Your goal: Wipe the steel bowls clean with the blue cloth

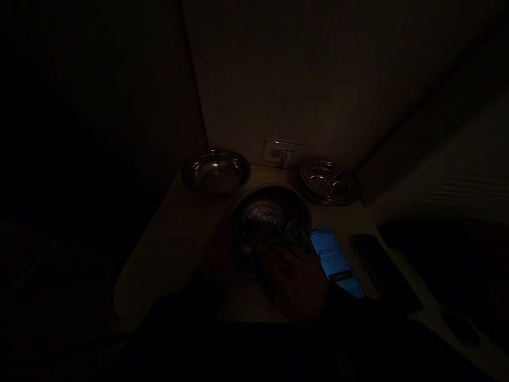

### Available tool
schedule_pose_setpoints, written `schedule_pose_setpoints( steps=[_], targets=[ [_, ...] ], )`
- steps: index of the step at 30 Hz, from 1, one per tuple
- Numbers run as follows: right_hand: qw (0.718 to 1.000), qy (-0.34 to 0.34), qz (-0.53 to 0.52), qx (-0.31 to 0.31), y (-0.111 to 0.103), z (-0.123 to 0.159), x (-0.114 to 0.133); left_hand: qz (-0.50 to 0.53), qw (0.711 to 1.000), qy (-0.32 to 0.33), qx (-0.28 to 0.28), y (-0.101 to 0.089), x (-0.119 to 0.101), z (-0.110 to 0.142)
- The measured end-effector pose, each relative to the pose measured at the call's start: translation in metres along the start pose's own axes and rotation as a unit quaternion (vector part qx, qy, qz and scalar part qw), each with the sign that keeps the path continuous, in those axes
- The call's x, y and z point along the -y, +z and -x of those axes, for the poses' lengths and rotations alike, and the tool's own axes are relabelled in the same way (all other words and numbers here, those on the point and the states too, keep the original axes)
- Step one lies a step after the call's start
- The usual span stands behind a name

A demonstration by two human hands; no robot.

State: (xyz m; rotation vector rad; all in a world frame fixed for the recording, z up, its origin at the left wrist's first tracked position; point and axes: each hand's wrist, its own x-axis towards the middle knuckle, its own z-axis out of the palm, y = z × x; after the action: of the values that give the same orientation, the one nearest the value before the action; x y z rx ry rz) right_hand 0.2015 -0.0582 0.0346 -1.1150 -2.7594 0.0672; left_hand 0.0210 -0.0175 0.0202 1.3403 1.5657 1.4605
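The scene is very dark. A steel bowl (pixel 274 212) sits in the middle of a small light table (pixel 175 249). My left hand (pixel 218 246) rests against the bowl's left side, fingers hard to make out. My right hand (pixel 296 281) lies at the bowl's near right rim, its fingers curled around something dark and greenish, perhaps a cloth or scrubber, pressed inside the bowl. Both forearms are in dark sleeves.
Another steel bowl (pixel 216 171) stands at the back left. A stack of compartment steel plates (pixel 329 182) is at the back right. A lit phone (pixel 337 261) lies right of my hand, a dark flat object (pixel 384 270) beside it. A wall socket (pixel 283 153) is behind.
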Motion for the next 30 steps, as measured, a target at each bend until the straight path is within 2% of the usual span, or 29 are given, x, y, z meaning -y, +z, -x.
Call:
schedule_pose_setpoints(
  steps=[3,7,16,20,24,30],
  targets=[
    [1.000,-0.003,-0.002,0.000,0.004,-0.006,0.003,0.050,0.999,-0.002,0.000,-0.001,0.000,0.001],
    [0.999,-0.032,0.020,0.031,-0.002,-0.001,-0.009,0.112,0.993,0.005,0.023,-0.001,0.000,0.001],
    [0.999,-0.051,0.006,0.017,-0.003,-0.009,-0.006,0.066,0.997,-0.036,0.001,0.001,-0.008,-0.001],
    [0.998,-0.040,0.028,0.028,-0.008,-0.002,-0.013,0.063,0.998,-0.027,0.008,0.003,-0.010,0.001],
    [0.999,-0.040,0.017,0.020,-0.003,-0.005,-0.009,0.061,0.998,-0.022,0.006,0.004,-0.008,0.001],
    [0.998,-0.049,0.034,0.035,-0.005,-0.002,-0.013,0.098,0.995,-0.020,0.027,0.001,-0.010,-0.001]
  ],
)
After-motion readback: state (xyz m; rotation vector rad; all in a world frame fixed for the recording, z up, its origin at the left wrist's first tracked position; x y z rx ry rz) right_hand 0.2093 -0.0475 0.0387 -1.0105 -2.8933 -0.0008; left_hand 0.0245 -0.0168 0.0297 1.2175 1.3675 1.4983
